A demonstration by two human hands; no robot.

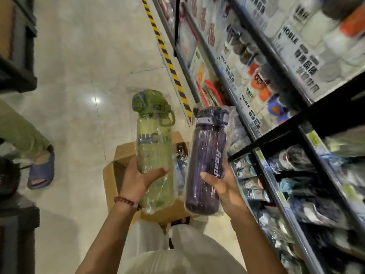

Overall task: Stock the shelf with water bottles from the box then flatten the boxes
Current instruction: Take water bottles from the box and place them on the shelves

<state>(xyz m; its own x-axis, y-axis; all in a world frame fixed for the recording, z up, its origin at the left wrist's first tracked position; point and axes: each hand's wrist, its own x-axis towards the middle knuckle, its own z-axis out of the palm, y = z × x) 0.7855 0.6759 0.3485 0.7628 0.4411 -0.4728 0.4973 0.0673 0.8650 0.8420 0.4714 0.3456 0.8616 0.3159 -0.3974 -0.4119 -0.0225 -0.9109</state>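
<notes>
Two bottles up in the air here, both wrapped in clear plastic. The green bottle [155,149] is in the left hand [138,179] — thumb wrapped across the front of its lower half, fingers behind, cap pointing away from the camera. The purple bottle [206,165] is in the right hand [221,187], gripped the same way low on the body, thumb across the front, white lettering running up its side. They're held side by side, close but not touching, right above the open cardboard box [120,157] sitting on the tiled floor [83,66]. More wrapped bottles show inside the box, in the gap between the two held ones. There's a red bead bracelet [126,201] on the left wrist. The shelf [280,147] runs along the right, packed with cups and bottles, pretty blurry. A yellow-black striped tape line [167,56] runs on the floor along its base. Off to the left, someone else's foot in a blue slide sandal [41,172].
</notes>
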